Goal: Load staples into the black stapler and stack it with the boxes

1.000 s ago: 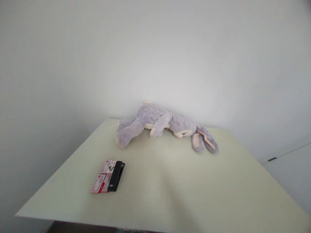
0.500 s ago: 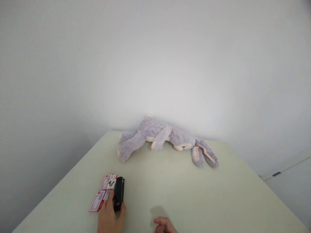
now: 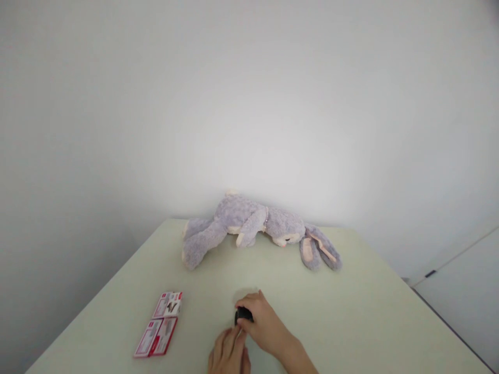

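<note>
A small black stapler (image 3: 244, 314) is near the front middle of the pale green table (image 3: 351, 311). My right hand (image 3: 261, 322) is closed around its far end. My left hand (image 3: 230, 353) lies just below, fingers touching the stapler's near end; most of the stapler is hidden under both hands. Two small red and white staple boxes (image 3: 159, 330) lie flat on the table to the left of my hands, apart from them.
A grey plush rabbit (image 3: 253, 228) lies on its side at the table's far edge against the white wall (image 3: 249, 104). A white cabinet (image 3: 463, 296) stands to the right of the table.
Both hands came into view. The black stapler left its place beside the red and white boxes and moved right to the table's middle, now held between my hands.
</note>
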`<state>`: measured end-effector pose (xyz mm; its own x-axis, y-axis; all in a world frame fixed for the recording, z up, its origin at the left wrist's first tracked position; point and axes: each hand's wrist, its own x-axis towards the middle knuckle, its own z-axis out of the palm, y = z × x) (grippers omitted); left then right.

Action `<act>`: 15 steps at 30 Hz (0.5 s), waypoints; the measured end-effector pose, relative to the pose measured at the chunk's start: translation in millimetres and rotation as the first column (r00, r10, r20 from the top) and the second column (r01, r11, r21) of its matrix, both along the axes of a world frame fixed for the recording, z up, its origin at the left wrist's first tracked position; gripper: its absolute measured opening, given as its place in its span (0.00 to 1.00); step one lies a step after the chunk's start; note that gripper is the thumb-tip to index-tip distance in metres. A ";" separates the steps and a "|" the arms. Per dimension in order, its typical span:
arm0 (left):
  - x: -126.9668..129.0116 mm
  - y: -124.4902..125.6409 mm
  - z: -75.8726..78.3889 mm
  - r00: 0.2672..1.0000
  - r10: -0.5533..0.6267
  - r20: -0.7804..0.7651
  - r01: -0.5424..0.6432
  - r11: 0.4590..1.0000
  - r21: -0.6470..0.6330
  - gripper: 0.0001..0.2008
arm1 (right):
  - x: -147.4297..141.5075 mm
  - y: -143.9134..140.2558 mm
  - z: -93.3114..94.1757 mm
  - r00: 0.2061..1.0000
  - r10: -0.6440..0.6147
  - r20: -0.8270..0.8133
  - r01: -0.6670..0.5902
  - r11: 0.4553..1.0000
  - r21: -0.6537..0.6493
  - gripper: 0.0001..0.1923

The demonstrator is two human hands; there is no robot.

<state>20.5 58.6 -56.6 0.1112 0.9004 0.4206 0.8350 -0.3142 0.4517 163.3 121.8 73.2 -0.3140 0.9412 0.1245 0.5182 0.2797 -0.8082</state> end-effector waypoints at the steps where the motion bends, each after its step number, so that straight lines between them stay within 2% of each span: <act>1: -6.0 4.3 -2.5 0.995 -0.022 -0.098 0.028 0.998 0.063 0.21 | 3.0 -0.5 1.0 0.999 0.032 0.002 -0.032 0.999 0.006 0.21; 4: -17.9 12.4 -6.1 0.935 -0.085 -0.344 0.150 0.974 0.168 0.22 | 1.1 -3.3 0.2 1.000 0.022 -0.001 -0.022 0.999 0.038 0.20; 6: -20.3 13.7 -4.4 0.910 -0.077 -0.408 0.161 0.971 0.177 0.21 | -4.6 -3.6 -1.8 0.997 -0.067 -0.040 0.069 0.995 0.069 0.15; 8: -20.8 13.7 -0.5 0.901 -0.058 -0.431 0.153 0.970 0.187 0.21 | -6.1 -2.1 -3.7 0.966 -0.165 -0.201 0.179 0.983 0.050 0.09; 10: -22.0 14.2 3.6 0.898 -0.057 -0.436 0.154 0.970 0.189 0.24 | 1.4 -0.4 -6.0 0.874 -0.263 -0.408 0.278 0.960 -0.023 0.06; 12: -25.1 15.9 6.8 0.901 -0.071 -0.427 0.160 0.971 0.177 0.29 | 17.1 -0.6 -11.4 0.763 -0.366 -0.533 0.374 0.922 -0.098 0.12; 14: -29.8 18.5 8.9 0.908 -0.093 -0.408 0.170 0.973 0.157 0.32 | 36.3 -3.8 -22.6 0.612 -0.481 -0.628 0.478 0.857 -0.191 0.19; 15: -32.4 19.7 9.8 0.912 -0.107 -0.396 0.176 0.974 0.142 0.32 | 45.5 -6.4 -30.6 0.505 -0.535 -0.677 0.511 0.818 -0.265 0.20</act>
